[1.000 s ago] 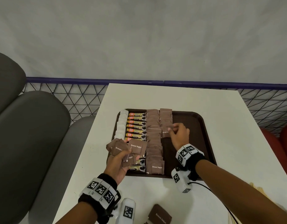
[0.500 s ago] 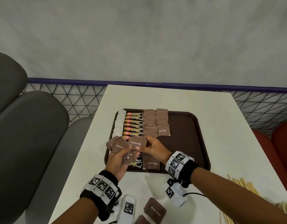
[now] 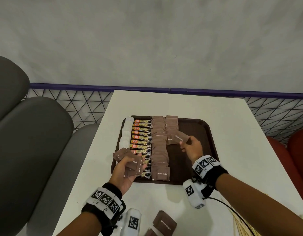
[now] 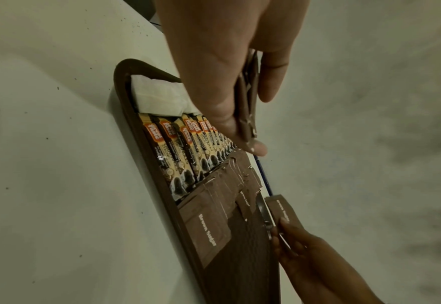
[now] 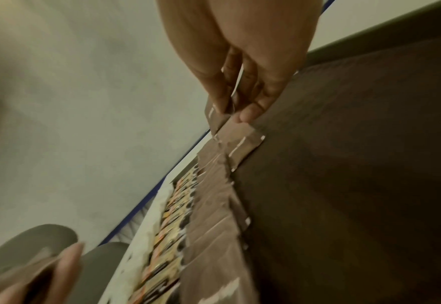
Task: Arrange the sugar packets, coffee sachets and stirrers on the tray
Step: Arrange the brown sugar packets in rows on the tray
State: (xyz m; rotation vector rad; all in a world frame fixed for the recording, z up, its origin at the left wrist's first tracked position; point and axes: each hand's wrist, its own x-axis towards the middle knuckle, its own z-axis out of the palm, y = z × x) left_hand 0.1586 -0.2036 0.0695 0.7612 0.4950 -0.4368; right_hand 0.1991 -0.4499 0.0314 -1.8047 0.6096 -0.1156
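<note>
A brown tray (image 3: 203, 133) lies on the white table (image 3: 190, 104). On it run a column of white sugar packets (image 3: 127, 132), a column of coffee sachets (image 3: 142, 133) and two columns of brown sugar packets (image 3: 159, 150). My left hand (image 3: 128, 165) holds a fan of several brown sugar packets (image 3: 130, 159) over the tray's near left corner; they show edge-on in the left wrist view (image 4: 248, 107). My right hand (image 3: 188, 145) pinches one brown sugar packet (image 3: 180, 138) at the near end of the short second brown column (image 3: 171, 126), also seen in the right wrist view (image 5: 219, 115).
Loose brown sugar packets (image 3: 164, 222) lie on the table's near edge. Wooden stirrers (image 3: 241, 222) lie at the near right. Grey seat cushions (image 3: 28, 142) stand to the left, a red seat (image 3: 292, 150) to the right, a mesh fence (image 3: 79, 106) behind.
My right hand took a packet from the fan in my left hand and carried it right and away to the second brown column. The left hand stayed in place.
</note>
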